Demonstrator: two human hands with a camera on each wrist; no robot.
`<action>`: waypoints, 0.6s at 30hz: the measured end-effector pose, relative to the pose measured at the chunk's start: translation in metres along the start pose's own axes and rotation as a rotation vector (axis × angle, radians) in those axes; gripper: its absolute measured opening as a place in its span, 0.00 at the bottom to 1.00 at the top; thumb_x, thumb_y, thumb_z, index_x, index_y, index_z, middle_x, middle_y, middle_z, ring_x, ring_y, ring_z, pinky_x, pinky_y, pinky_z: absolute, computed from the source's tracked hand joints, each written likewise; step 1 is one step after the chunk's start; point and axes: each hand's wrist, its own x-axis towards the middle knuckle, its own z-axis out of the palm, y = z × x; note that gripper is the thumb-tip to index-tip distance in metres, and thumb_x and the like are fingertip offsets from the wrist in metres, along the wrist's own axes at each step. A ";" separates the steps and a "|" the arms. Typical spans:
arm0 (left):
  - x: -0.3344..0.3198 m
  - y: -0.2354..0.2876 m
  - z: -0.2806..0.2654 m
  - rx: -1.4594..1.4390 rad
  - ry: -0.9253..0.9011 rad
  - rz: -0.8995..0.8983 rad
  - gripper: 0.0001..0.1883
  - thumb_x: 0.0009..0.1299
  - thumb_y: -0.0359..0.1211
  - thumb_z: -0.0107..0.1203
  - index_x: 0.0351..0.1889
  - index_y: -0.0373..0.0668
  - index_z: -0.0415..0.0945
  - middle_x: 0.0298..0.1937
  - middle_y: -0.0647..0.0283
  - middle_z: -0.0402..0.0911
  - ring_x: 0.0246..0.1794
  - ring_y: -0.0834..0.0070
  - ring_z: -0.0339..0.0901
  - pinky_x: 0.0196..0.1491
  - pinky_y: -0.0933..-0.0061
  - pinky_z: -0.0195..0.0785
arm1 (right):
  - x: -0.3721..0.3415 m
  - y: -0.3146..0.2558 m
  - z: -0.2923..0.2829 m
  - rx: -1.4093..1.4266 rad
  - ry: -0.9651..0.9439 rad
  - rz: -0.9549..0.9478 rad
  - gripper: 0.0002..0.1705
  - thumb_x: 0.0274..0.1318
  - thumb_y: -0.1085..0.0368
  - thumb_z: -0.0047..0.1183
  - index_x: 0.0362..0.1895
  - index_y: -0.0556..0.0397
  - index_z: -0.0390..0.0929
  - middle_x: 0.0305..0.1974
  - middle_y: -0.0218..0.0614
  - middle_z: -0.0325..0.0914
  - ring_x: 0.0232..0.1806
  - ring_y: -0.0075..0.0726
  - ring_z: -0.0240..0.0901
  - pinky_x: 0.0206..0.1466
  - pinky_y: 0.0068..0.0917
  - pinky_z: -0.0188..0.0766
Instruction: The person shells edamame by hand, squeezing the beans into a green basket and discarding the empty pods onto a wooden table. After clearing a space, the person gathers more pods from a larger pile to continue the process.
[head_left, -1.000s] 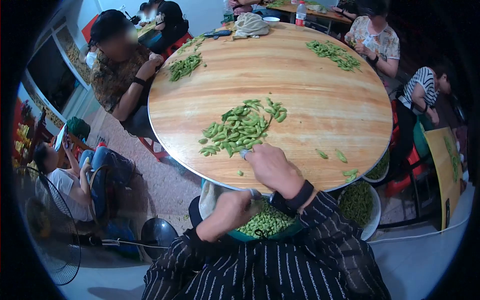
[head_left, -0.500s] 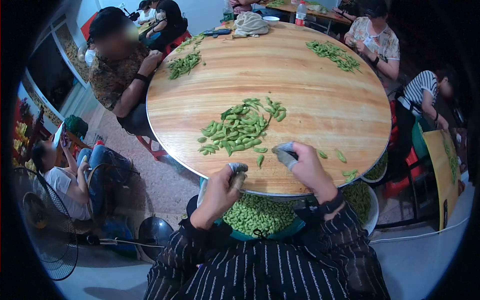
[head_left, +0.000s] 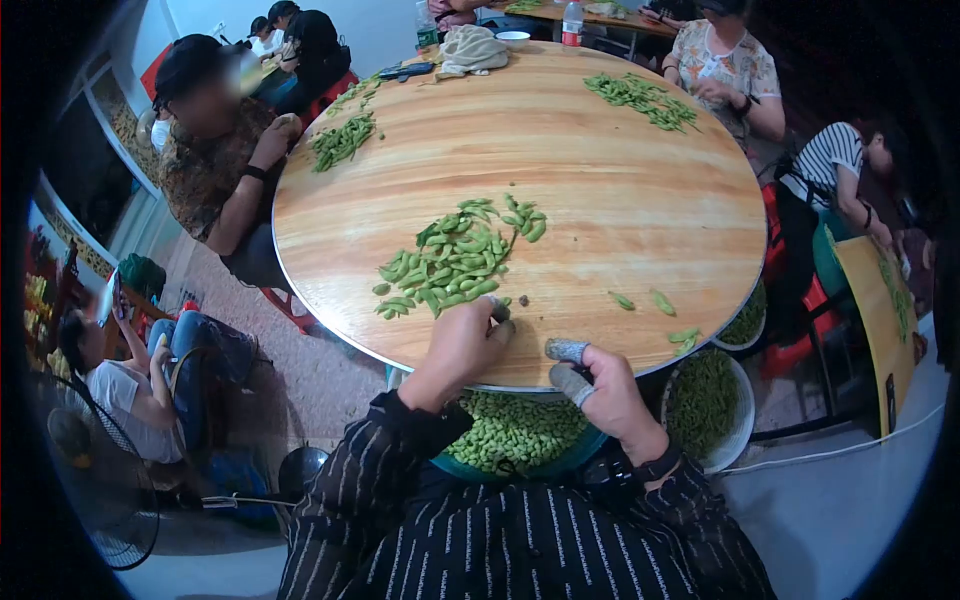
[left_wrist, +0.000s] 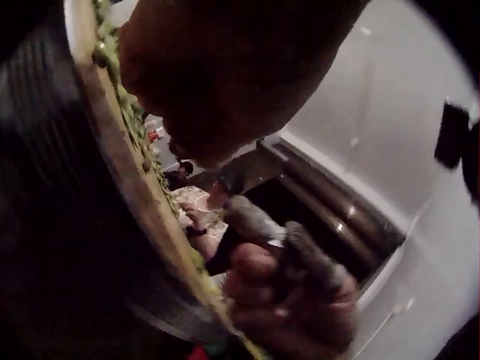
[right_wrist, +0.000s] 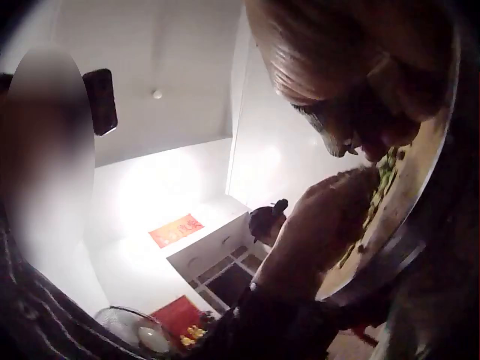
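Observation:
In the head view a heap of green pods (head_left: 445, 265) lies on the round wooden table (head_left: 620, 240). My left hand (head_left: 462, 348) rests at the heap's near edge, fingertips bent down by the pods; what they touch is hidden. The right hand (head_left: 618, 400) hovers over the table's near rim, its grey-covered thumb and forefinger apart with no pod visible between them. Below the rim, a teal bowl (head_left: 450, 466) holds shelled green beans (head_left: 520, 430). The left wrist view catches the right hand (left_wrist: 289, 300) beside the table edge; the right wrist view shows the left hand (right_wrist: 322, 217) near the pods.
Loose pods (head_left: 662, 302) lie right of the heap. A white basket of pods (head_left: 742, 425) stands off the table's right edge. Other people sit around, with pod piles (head_left: 645, 100) before them. A cloth (head_left: 472, 50) and bottle (head_left: 572, 24) stand at the far side.
My left hand has gone from over the bowl to the heap's near edge. The right hand, first at the heap, moved right and then back to the rim. The head view has shifted slightly.

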 end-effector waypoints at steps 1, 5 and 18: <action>-0.007 -0.005 0.006 -0.313 0.010 0.021 0.10 0.60 0.32 0.52 0.34 0.34 0.72 0.27 0.59 0.77 0.28 0.72 0.74 0.32 0.72 0.67 | 0.001 0.007 0.003 0.016 -0.045 -0.024 0.18 0.49 0.70 0.52 0.46 0.62 0.69 0.32 0.30 0.72 0.34 0.19 0.67 0.39 0.18 0.65; -0.039 0.011 0.013 -1.057 -0.046 -0.114 0.06 0.64 0.27 0.49 0.37 0.36 0.72 0.34 0.69 0.76 0.34 0.84 0.71 0.37 0.81 0.65 | 0.006 0.002 0.018 0.396 -0.229 0.100 0.20 0.50 0.70 0.52 0.49 0.60 0.66 0.32 0.29 0.73 0.33 0.19 0.67 0.38 0.19 0.66; -0.063 0.029 -0.002 -0.953 -0.130 -0.264 0.11 0.66 0.39 0.49 0.31 0.41 0.72 0.21 0.75 0.68 0.18 0.91 0.59 0.20 0.88 0.48 | 0.005 -0.024 0.013 -0.818 0.056 -0.537 0.16 0.32 0.74 0.51 0.34 0.59 0.75 0.28 0.41 0.72 0.31 0.44 0.69 0.34 0.34 0.66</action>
